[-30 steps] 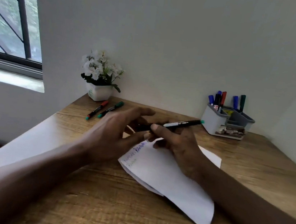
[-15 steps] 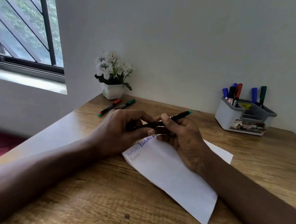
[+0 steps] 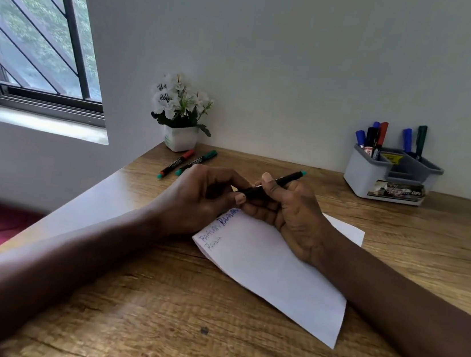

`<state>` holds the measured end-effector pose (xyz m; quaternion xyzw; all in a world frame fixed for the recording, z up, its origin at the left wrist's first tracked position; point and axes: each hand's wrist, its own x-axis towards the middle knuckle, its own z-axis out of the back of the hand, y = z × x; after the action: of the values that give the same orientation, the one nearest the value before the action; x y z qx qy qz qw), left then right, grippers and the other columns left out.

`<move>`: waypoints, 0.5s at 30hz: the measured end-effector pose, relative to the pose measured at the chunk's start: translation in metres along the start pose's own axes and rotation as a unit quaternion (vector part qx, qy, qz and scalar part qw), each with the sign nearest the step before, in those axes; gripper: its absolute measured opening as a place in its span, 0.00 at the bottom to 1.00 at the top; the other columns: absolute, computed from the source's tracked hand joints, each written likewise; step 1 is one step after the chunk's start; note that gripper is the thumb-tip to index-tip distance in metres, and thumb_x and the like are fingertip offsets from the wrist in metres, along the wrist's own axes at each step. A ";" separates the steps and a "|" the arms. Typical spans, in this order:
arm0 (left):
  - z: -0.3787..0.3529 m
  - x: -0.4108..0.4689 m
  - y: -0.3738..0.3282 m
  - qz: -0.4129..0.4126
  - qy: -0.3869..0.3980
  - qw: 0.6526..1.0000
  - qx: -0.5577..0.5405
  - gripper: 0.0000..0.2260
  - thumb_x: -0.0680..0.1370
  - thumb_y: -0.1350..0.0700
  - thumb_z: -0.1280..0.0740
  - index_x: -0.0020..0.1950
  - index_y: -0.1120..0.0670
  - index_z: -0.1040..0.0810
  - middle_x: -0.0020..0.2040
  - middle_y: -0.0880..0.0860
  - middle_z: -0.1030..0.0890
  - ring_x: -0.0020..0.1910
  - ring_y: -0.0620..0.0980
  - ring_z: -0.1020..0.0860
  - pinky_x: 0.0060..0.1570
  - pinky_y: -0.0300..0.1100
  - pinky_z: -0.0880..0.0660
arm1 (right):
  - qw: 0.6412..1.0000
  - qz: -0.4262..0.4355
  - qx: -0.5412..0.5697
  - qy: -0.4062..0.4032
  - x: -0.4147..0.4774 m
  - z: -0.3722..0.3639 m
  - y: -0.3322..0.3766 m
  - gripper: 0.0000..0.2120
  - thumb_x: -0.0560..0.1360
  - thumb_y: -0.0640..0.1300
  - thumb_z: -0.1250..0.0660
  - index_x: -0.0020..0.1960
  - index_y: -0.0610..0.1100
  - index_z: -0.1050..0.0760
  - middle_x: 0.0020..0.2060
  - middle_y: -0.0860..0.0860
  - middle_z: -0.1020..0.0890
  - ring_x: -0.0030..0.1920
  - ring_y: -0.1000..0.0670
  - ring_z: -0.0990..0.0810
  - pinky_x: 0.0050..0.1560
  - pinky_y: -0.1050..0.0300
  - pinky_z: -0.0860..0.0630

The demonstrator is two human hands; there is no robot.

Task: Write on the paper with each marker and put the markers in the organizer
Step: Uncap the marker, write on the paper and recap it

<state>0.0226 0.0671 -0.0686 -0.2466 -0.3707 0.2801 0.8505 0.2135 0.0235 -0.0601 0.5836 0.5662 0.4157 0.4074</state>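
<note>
The marker [image 3: 276, 183] I'm watching is a black one with a teal end, held slanted in the air just above the far edge of the paper [image 3: 275, 273]. My right hand [image 3: 293, 216] is wrapped round its barrel with the thumb laid along the top. My left hand [image 3: 200, 200] has its fingers curled over the lower end and pinches it. I judge that two-handed hold to be for the cap, one hand steadying and the other working it. Whether it is coming off or going on I cannot tell, since the fingers hide that end.

The paper lies askew on the table [image 3: 177, 335], with a few written lines near its upper left corner, so that is where the next line would go. The organizer [image 3: 360, 176] sits far right by the wall, several markers upright in it. Two more markers [image 3: 188, 162] lie near the flower pot [image 3: 180, 139], probably waiting their turn.
</note>
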 end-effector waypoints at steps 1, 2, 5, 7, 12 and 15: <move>0.000 0.000 0.000 0.000 0.000 1.000 0.002 0.08 0.80 0.49 0.32 0.58 0.45 0.17 0.45 0.53 0.14 0.44 0.62 0.18 0.43 0.62 0.22 | 1.000 0.001 -0.002 -0.001 0.000 0.000 0.000 0.11 0.82 0.42 0.35 0.49 0.33 0.24 0.39 0.40 0.14 0.41 0.45 0.13 0.41 0.56 0.16; 0.000 0.000 0.001 0.001 0.000 1.000 0.007 0.08 0.80 0.49 0.32 0.58 0.45 0.17 0.45 0.52 0.14 0.44 0.62 0.18 0.43 0.61 0.22 | 1.000 0.001 -0.006 -0.002 0.000 -0.001 0.000 0.11 0.82 0.42 0.35 0.49 0.34 0.24 0.40 0.40 0.14 0.41 0.45 0.12 0.41 0.55 0.16; 0.001 0.000 0.001 0.010 -0.001 1.000 0.027 0.09 0.80 0.48 0.33 0.59 0.44 0.17 0.47 0.50 0.14 0.46 0.57 0.17 0.46 0.60 0.21 | 1.000 0.000 -0.014 -0.010 0.001 -0.001 -0.001 0.12 0.82 0.43 0.35 0.51 0.33 0.24 0.43 0.39 0.14 0.42 0.44 0.12 0.41 0.55 0.16; 0.001 -0.001 -0.002 0.019 0.012 0.999 0.040 0.12 0.81 0.51 0.32 0.64 0.43 0.18 0.54 0.45 0.14 0.52 0.48 0.16 0.52 0.55 0.20 | 1.000 0.002 0.000 -0.024 0.002 -0.001 -0.001 0.14 0.83 0.44 0.36 0.55 0.32 0.26 0.43 0.38 0.15 0.41 0.44 0.12 0.40 0.54 0.16; -0.001 -0.006 -0.006 -0.010 0.002 0.997 0.081 0.16 0.81 0.52 0.32 0.68 0.42 0.21 0.53 0.43 0.14 0.52 0.44 0.16 0.52 0.51 0.21 | 0.999 0.012 0.030 -0.040 0.003 0.001 0.001 0.13 0.82 0.46 0.35 0.53 0.35 0.26 0.39 0.39 0.15 0.38 0.45 0.12 0.37 0.55 0.16; 0.001 -0.003 -0.003 0.004 -0.051 0.998 0.042 0.13 0.79 0.49 0.29 0.63 0.45 0.20 0.42 0.46 0.13 0.42 0.49 0.15 0.47 0.55 0.19 | 0.996 0.033 0.052 -0.061 0.003 0.003 0.002 0.13 0.82 0.47 0.35 0.47 0.37 0.24 0.38 0.41 0.14 0.38 0.45 0.13 0.38 0.55 0.15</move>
<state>0.0204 0.0631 -0.0679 -0.1975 -0.4003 0.3107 0.8392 0.2172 0.0265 -0.0596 0.6467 0.5419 0.3623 0.3961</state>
